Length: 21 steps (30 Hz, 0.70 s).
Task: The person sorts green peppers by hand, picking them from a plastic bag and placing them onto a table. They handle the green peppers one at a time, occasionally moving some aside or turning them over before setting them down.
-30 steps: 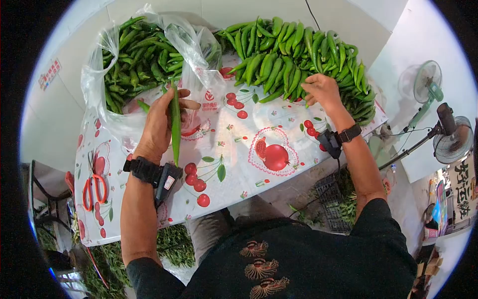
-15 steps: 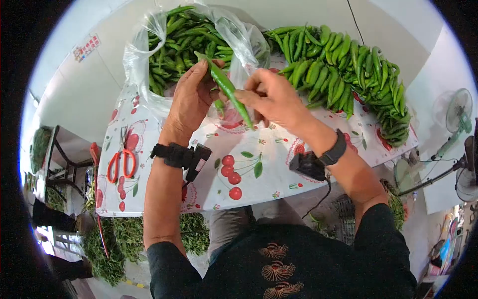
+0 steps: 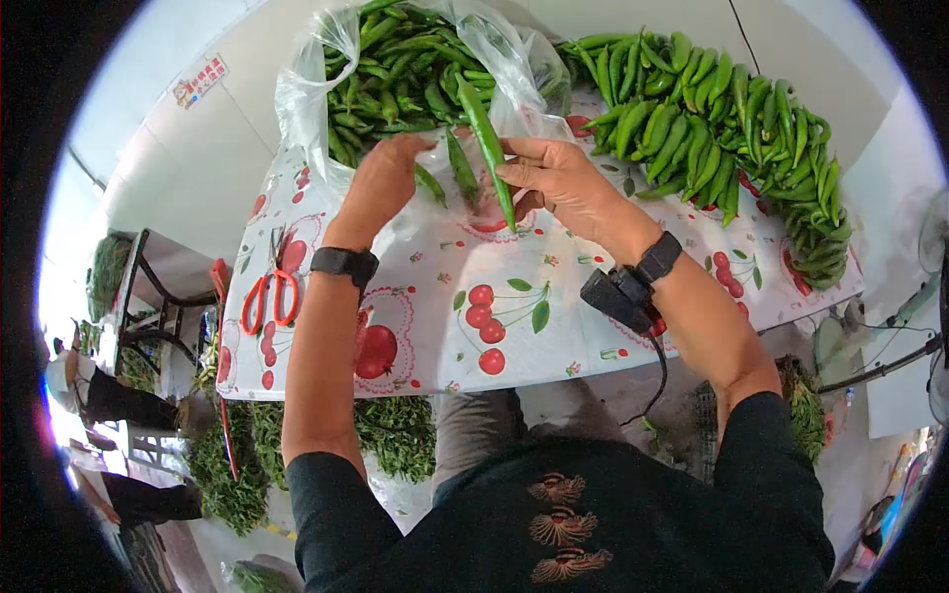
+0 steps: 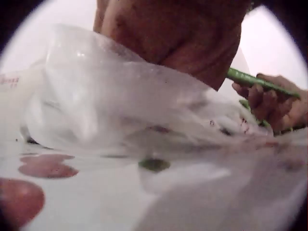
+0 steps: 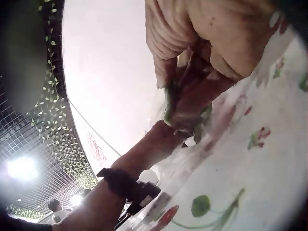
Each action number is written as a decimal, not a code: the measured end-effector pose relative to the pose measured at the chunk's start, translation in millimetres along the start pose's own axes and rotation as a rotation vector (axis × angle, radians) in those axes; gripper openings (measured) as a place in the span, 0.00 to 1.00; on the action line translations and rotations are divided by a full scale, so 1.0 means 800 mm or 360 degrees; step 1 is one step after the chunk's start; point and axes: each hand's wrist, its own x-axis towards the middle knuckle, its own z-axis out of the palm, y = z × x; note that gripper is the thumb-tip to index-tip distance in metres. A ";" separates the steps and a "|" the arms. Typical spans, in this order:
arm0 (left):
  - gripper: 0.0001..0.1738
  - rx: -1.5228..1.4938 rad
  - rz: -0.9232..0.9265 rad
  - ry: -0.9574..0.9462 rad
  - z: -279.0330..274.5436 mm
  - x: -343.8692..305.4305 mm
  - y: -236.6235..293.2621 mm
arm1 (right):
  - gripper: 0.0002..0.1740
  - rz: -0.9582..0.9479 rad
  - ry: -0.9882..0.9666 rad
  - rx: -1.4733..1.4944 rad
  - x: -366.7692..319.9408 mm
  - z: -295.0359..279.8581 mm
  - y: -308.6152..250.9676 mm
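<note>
Between thumb and fingers, my right hand (image 3: 568, 188) pinches a long green pepper (image 3: 484, 143), its narrow end pointing down toward me. The left wrist view also shows this pepper (image 4: 260, 83) in the right hand (image 4: 272, 103). My left hand (image 3: 381, 183), slightly blurred, hovers by the front of the clear plastic bag (image 3: 301, 109), fingers extended with no pepper visible in them. Two loose peppers, one (image 3: 430, 185) beside the left hand and another (image 3: 461, 166) nearer the right, lie at the bag's mouth. More peppers (image 3: 395, 74) fill the bag.
Rows of green peppers (image 3: 682, 138) are laid across the back right of the cherry-patterned tablecloth (image 3: 425, 336). Red-handled scissors (image 3: 269, 296) lie at the left. Leafy greens (image 3: 222, 465) are on the floor, and a fan stands at the right.
The long pepper has passed from my left hand to my right. The left hand has let go and drawn back leftward. Earlier, the right hand was at the pepper rows.
</note>
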 end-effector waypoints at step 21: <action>0.16 -0.1063 -0.0183 0.0212 -0.032 -0.022 0.073 | 0.21 0.0004 0.0086 -0.0189 -0.011 0.007 0.017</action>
